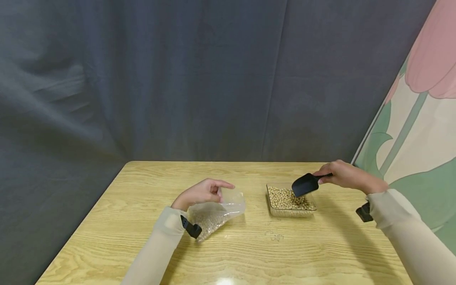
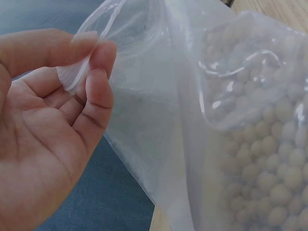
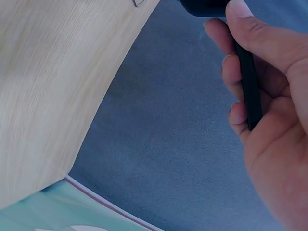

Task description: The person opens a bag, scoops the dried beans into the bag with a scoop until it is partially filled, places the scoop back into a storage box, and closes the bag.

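My left hand (image 1: 204, 192) pinches the top edge of a clear plastic zip bag (image 2: 144, 110), whose mouth gapes toward the right. Round, pale soybeans (image 2: 269, 173) fill the lower part of the bag, which leans on the table. In my right hand (image 1: 343, 176) the handle of a black scoop (image 1: 305, 185) is gripped, fingers wrapped round it in the right wrist view. The scoop's bowl tilts down over a clear rectangular container (image 1: 292, 213) holding more soybeans (image 1: 285, 198). From this side the bowl's inside is hidden.
Both things stand on a light wooden table (image 1: 142, 237). A dark curtain (image 1: 199, 79) hangs behind its far edge, and a flower-patterned panel (image 1: 402, 130) stands at the right. Faint marks (image 1: 274, 236) show on the tabletop in front of the container.
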{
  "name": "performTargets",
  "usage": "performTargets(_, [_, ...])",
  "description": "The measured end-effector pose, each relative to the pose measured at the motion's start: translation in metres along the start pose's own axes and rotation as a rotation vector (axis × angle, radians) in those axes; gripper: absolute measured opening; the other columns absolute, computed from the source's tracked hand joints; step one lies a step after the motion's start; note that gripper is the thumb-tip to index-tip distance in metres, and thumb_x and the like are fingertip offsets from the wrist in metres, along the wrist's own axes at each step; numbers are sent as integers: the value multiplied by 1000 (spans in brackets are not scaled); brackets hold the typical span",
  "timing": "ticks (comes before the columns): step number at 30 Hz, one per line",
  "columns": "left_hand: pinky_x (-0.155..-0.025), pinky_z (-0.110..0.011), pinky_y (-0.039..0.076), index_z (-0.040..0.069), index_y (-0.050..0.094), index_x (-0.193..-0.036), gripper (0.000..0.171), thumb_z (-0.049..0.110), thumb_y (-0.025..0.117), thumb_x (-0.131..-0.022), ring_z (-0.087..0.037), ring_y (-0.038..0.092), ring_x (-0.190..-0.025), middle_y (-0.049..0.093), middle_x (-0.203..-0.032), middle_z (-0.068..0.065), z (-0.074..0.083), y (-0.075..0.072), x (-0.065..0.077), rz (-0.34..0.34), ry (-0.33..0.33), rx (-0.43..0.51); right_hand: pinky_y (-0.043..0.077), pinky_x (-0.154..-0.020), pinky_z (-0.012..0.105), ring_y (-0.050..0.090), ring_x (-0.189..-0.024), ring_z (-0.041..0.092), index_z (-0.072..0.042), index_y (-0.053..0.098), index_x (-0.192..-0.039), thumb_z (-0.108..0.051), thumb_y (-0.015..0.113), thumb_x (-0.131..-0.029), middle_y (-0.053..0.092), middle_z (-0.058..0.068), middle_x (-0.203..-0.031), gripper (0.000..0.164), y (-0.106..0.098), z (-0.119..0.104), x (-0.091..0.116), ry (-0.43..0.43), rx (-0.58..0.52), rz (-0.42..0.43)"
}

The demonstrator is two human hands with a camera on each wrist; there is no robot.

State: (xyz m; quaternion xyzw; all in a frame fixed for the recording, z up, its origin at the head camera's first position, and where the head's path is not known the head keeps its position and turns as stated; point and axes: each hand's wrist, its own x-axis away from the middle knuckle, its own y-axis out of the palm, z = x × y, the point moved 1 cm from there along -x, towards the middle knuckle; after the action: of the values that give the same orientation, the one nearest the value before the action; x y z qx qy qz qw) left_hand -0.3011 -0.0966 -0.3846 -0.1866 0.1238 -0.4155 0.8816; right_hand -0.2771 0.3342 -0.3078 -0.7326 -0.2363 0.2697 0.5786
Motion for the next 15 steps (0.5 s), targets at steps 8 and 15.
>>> performTargets(8, [-63,-31,47,-5,51,-135,51,-11,57,-85,-7,54,-67,61,-79,-22,-1,-1,-1,-1,11,-17,54,-66,25,69,-84,25,6,71,-108,-6,70,-83,73,16,-99,28,-4,0,-4,1,23,-52])
performTargets(15, [-65,-31,48,-5,51,-136,52,-11,57,-84,-7,55,-68,60,-80,-25,0,0,-1,-7,8,-16,56,-68,30,70,-87,28,5,71,-108,-7,71,-82,73,18,-100,29,-9,-6,-11,27,30,-126])
